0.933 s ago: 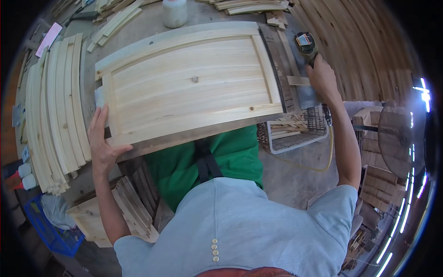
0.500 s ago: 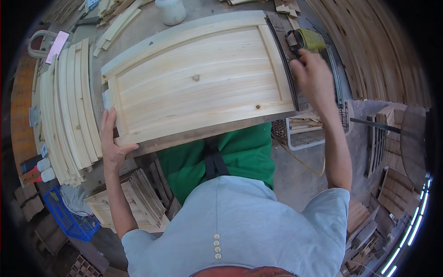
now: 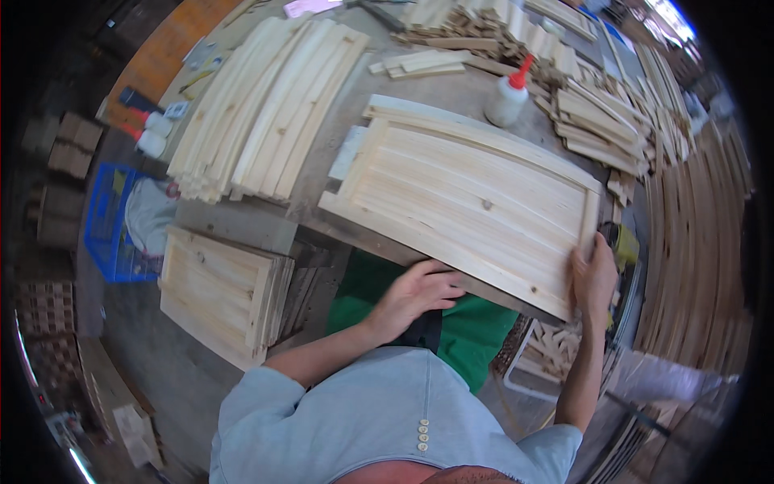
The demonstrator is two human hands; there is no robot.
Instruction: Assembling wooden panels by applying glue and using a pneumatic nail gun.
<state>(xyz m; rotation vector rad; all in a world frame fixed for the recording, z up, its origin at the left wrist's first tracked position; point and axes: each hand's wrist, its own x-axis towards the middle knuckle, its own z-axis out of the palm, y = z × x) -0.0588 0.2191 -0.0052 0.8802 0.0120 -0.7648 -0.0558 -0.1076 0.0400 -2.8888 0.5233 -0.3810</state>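
A pale framed wooden panel [image 3: 468, 198] lies face up on the workbench in front of me. My right hand [image 3: 595, 276] grips its right end, thumb on the frame and fingers around the outer side. At the bench's front edge, near the panel's lower rail, my left hand [image 3: 418, 297] has loosely bent, parted fingers and holds nothing. Beyond my right hand sits a yellow-green tool [image 3: 625, 242], partly hidden. A white glue bottle [image 3: 508, 98] with a red nozzle stands behind the panel.
Long wooden slats [image 3: 274, 105] are stacked on the bench's left. Offcuts [image 3: 597, 121] pile up at the back right. Finished-looking panels [image 3: 214, 286] lean together below the bench, near a blue crate [image 3: 105, 226]. Tall boards [image 3: 697, 250] stand at the right.
My right hand has gone from the yellow-green tool to the panel's right end. My left hand has left the panel's left end for the front edge. The view has swung left.
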